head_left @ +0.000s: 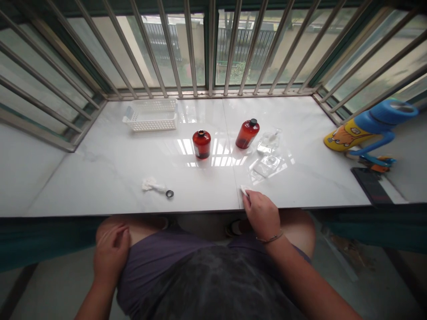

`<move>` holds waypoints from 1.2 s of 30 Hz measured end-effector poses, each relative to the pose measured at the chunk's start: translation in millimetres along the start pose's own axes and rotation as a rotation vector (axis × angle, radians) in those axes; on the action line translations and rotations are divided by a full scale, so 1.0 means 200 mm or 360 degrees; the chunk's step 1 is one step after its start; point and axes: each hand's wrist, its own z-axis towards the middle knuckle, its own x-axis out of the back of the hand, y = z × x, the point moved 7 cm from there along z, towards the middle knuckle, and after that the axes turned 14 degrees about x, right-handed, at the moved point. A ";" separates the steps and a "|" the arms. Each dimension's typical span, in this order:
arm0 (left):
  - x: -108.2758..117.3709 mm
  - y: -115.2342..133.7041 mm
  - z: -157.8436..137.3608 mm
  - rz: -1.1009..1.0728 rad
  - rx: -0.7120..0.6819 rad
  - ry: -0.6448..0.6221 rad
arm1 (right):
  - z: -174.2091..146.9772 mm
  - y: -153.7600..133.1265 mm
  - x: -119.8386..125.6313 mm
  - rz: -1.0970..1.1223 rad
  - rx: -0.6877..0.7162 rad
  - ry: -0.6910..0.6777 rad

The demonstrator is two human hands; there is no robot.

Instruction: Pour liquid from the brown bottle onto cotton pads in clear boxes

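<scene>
My right hand (262, 211) is closed around a folded white tissue (245, 190) and presses it to the white tabletop near the front edge. On my thigh my left hand (111, 251) lies with relaxed fingers, holding nothing. An amber bottle (201, 147) without a cap stands upright in the middle of the table, its dark neck showing. To its right is a second amber bottle (246, 136) with a black cap. A crumpled white tissue (150, 184) lies at the front left, touching a small translucent piece beside a black ring (170, 194).
Clear plastic packaging (267, 162) lies right of the bottles. A white perforated basket (151, 122) stands at the back left. At the right are a blue-and-yellow water flask (353, 131), an orange-and-blue item (380, 163) and a dark phone (368, 184). Metal window bars (211, 53) border the back.
</scene>
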 end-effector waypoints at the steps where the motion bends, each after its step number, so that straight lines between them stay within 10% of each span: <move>1: 0.00 -0.01 0.01 -0.0016 -0.0009 0.0032 | 0.01 -0.05 -0.01 0.0024 0.0020 -0.0015; 14: 0.00 -0.06 0.00 -0.0039 -0.0138 0.0158 | 0.11 -0.51 -0.07 0.0891 0.0084 -0.0159; 21: 0.00 -0.06 0.01 -0.0055 -0.0166 0.0163 | 0.10 -0.24 -0.10 0.2152 -0.0839 -0.0013; 29: 0.00 -0.07 0.00 -0.0049 -0.0186 0.0198 | 0.06 0.16 -0.06 0.1724 -0.1041 0.0210; 36: -0.01 -0.08 0.00 -0.0029 -0.0207 0.0204 | 0.11 0.31 0.08 0.0793 -0.0696 0.0320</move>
